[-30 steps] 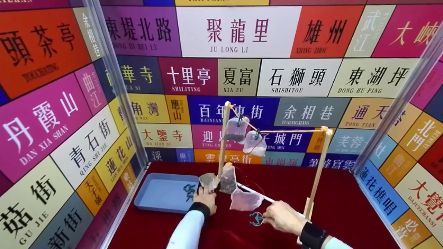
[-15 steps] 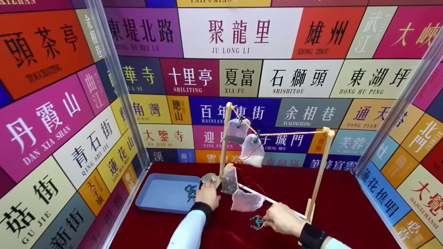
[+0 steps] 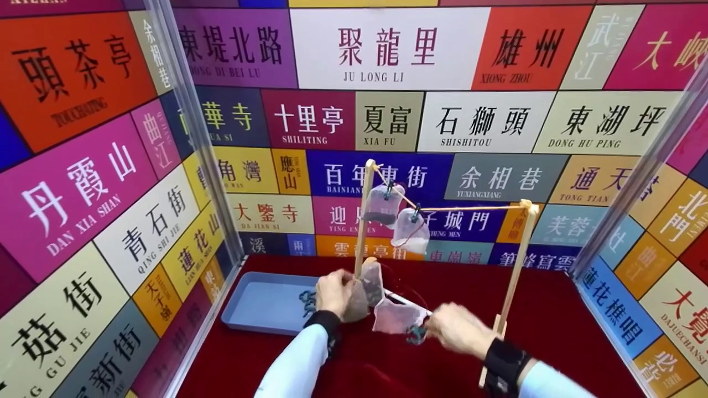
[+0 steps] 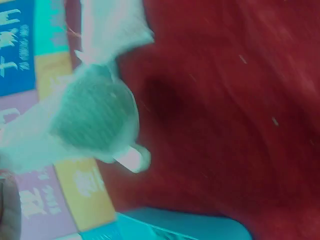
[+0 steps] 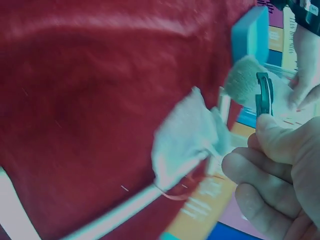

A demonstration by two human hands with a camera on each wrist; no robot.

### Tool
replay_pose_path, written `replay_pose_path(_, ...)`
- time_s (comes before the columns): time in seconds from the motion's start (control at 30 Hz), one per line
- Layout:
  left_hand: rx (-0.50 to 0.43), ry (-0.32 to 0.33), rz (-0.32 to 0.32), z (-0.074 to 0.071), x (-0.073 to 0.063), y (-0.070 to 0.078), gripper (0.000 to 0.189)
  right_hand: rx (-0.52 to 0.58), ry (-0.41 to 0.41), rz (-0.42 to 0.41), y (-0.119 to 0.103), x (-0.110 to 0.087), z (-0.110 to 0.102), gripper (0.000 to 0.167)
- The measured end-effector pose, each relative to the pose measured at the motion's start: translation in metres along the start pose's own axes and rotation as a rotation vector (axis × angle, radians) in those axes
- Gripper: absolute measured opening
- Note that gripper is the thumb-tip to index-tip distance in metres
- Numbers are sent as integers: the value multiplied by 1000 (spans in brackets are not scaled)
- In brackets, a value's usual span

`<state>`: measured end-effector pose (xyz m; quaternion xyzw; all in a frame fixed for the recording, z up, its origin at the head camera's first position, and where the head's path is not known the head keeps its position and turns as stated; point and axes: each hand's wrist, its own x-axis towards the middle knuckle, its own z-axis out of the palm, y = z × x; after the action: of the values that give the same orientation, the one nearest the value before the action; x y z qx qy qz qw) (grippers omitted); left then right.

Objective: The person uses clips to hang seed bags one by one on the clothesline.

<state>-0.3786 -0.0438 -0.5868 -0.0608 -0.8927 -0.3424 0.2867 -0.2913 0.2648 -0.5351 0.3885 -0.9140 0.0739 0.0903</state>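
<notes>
My left hand [image 3: 333, 293] pinches the top of a small mesh drawstring bag [image 3: 357, 304], which hangs beside the left wooden post [image 3: 362, 232]. In the left wrist view this bag [image 4: 95, 112] shows a darker filling in its lower part. My right hand [image 3: 462, 330] holds a dark green clip [image 5: 264, 95] between thumb and forefinger, its other fingers curled. The clip is just in front of a whitish mesh bag [image 3: 398, 318] lying by the rack's white base bar [image 3: 406, 298]. Another mesh bag [image 3: 373, 282] with dark filling is near the left post.
Two mesh bags, one greyish [image 3: 381, 205] and one white [image 3: 410, 235], hang by clips from the string [image 3: 470, 209] between the wooden posts. A blue tray [image 3: 260, 326] with green clips [image 3: 307, 301] stands left. Red cloth [image 3: 370, 365] covers the table; lettered panels surround it.
My left hand has risen from beside the tray and lifted the mesh bag to the left post. My right hand, with the clip, has moved up slightly. The hanging white bag has swayed.
</notes>
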Motion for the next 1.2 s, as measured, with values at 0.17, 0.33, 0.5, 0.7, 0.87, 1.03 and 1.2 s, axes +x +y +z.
replay_pose_path(0.17, -69, -64, 95, 2, 6, 25, 24, -153, 17, 63, 4, 21, -46, 29)
replay_pose_path(0.33, -26, -121, 200, -1, 12, 51, 15, -387, 121, 74, 5, 45, -95, 15)
replay_pose_path(0.5, 15, -182, 276, -5, 15, 73, 12, -504, 236, 136, 8, 69, -142, 11)
replay_pose_path(0.7, 93, -162, 443, -7, 14, 102, 13, -507, 293, 345, 13, 85, -200, 24)
replay_pose_path(0.87, 205, -119, 498, -8, 21, 124, 5, -507, 200, 418, 22, 103, -220, 25)
replay_pose_path(1.03, 269, -69, 533, -11, 36, 147, 6, -512, 48, 367, 29, 117, -212, 21)
replay_pose_path(1.2, 267, -72, 521, -16, 54, 167, 6, -497, -64, 330, 30, 124, -209, 19)
